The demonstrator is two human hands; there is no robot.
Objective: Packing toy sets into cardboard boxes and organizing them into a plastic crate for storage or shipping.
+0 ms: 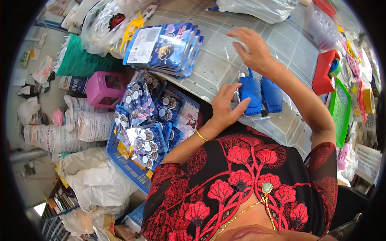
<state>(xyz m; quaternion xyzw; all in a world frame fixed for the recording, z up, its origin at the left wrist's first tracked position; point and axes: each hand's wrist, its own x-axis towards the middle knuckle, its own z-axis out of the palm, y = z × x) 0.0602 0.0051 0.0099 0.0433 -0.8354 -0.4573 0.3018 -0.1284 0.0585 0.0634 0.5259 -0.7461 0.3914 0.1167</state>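
Note:
My left hand is at the left side of a blue toy walkie-talkie, its thumb and fingers closed against that edge. Right beside it lies a second blue walkie-talkie. Clear plastic glints around the pair, though its outline is hard to make out. Above them my right hand hovers over the tabletop, fingers stretched and apart, holding nothing visible. To the left of that hand a stack of blue printed cards lies at the table edge.
A blue basket full of carded blue packs stands below the table's left edge, near a pink stool. Plastic bags lie at the far side. On the right are a red holder and a green tray.

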